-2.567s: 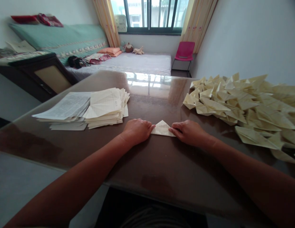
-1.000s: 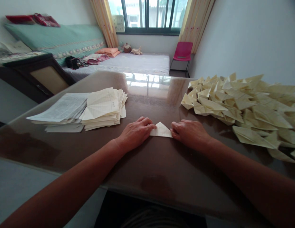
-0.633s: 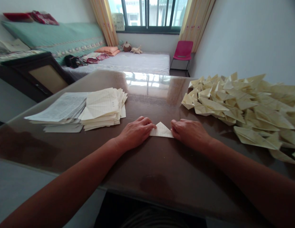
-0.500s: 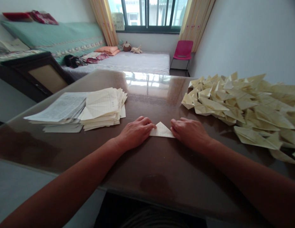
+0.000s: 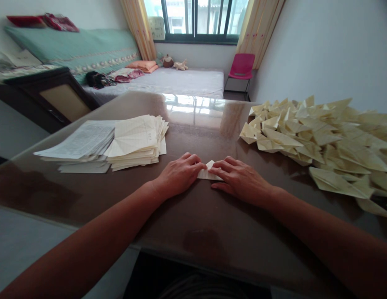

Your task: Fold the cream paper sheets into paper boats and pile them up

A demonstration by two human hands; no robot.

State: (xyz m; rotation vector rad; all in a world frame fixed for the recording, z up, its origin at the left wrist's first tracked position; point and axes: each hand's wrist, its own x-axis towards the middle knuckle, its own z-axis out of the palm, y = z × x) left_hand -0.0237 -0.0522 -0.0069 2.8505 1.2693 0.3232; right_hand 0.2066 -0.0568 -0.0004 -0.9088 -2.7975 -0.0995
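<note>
A small cream sheet of folded paper [image 5: 205, 174] lies flat on the brown tabletop in front of me. Its pointed top shows between my hands, and much of the rest is covered. My left hand [image 5: 185, 172] is closed at the paper's left end, its fingers bent and the thumb side pressed on it. Across the right part of the paper rests my right hand [image 5: 240, 178], fingers stretched out over the surface and the thumb apart below the lower edge.
To the left stand a stack of cream paper sheets [image 5: 134, 137] and a stack of printed white sheets [image 5: 77, 139]. A large pile of folded paper pieces [image 5: 330, 137] covers the right of the table [image 5: 168, 232]. Beyond are a bed [image 5: 190, 83] and a pink chair [image 5: 241, 66].
My right hand has slid left from the paper's right corner onto its middle, and its fingers have straightened. My left hand stays nearly in place.
</note>
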